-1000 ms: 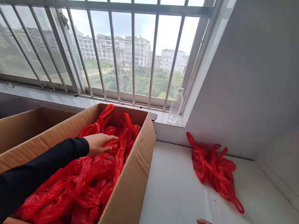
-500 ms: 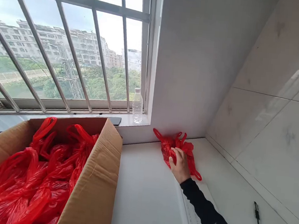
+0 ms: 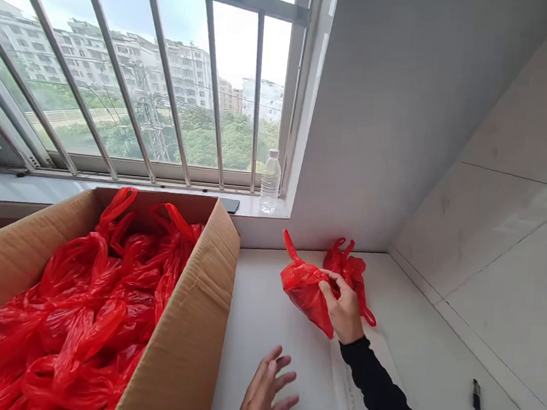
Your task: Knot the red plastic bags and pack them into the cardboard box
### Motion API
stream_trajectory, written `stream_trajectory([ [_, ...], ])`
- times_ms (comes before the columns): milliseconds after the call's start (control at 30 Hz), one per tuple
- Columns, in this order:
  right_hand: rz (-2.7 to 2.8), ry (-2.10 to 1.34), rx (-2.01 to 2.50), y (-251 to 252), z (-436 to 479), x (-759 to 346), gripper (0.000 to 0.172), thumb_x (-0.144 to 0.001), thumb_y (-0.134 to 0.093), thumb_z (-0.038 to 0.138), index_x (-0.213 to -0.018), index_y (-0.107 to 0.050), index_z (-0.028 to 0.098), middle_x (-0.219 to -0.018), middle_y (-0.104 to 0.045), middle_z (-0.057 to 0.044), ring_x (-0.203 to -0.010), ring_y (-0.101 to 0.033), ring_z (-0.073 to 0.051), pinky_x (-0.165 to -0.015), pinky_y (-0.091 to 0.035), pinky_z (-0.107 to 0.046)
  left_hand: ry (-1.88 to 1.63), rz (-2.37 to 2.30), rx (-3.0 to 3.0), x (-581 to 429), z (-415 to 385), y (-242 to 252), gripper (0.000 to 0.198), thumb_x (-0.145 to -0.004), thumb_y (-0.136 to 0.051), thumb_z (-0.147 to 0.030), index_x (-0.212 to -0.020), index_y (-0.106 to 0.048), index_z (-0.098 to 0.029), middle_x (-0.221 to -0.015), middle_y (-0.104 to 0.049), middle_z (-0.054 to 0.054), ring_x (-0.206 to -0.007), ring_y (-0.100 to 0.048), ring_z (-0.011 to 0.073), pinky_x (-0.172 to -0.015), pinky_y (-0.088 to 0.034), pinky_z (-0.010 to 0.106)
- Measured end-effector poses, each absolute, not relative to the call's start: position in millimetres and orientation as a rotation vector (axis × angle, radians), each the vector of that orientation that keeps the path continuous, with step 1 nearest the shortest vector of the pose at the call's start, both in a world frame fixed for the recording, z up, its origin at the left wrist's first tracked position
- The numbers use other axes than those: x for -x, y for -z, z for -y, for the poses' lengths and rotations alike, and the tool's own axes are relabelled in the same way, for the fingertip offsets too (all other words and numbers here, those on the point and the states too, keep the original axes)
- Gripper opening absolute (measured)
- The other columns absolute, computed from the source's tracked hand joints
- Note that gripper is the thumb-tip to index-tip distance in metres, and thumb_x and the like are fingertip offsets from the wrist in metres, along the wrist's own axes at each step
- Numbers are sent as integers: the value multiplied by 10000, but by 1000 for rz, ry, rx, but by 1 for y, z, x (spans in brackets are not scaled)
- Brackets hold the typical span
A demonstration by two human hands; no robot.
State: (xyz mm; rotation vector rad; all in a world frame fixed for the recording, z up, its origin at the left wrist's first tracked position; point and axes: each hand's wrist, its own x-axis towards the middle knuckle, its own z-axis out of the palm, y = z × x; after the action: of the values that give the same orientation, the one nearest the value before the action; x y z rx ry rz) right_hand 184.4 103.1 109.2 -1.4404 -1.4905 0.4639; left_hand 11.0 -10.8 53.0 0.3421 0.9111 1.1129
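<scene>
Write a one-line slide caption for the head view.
Right hand lifts a red plastic bag off the white table; open left hand beside a cardboard box.

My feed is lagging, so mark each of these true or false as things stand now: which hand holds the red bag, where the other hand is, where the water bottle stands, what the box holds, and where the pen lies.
1. The right hand holds a red bag lifted over the white counter. True.
2. The left hand is inside the cardboard box. False: it is open above the counter, beside the box, holding nothing.
3. The water bottle stands on the window sill. True.
4. The cardboard box is empty. False: it is full of red bags.
5. The pen lies inside the box. False: it lies on the counter at the far right.
</scene>
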Motion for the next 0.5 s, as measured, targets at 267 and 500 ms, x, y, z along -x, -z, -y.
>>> stream_trajectory([
  [267, 1240, -1251, 1339, -83, -4, -194, 439, -918, -510, 541, -1183, -633, 214, -1063, -663, -94, -1058, -608, -254, -938, -514, -413, -1249, -630, -117, -24, -7, -38, 384, -804, -703, -349, -1164, -673, -217, -1195, -689, 87, -1151, -605, 286, -979, -463, 389],
  [500, 1228, -1478, 1287, -70, 20, -189, 495, -880, -625, 460, -1304, -540, 218, -1175, -642, -89, -1065, -603, -229, -968, -484, -390, -1056, -770, -472, -14, 41, -34, 535, -762, -754, -296, -1271, -600, -228, -1201, -688, 102, -1131, -615, 307, -968, -465, 399],
])
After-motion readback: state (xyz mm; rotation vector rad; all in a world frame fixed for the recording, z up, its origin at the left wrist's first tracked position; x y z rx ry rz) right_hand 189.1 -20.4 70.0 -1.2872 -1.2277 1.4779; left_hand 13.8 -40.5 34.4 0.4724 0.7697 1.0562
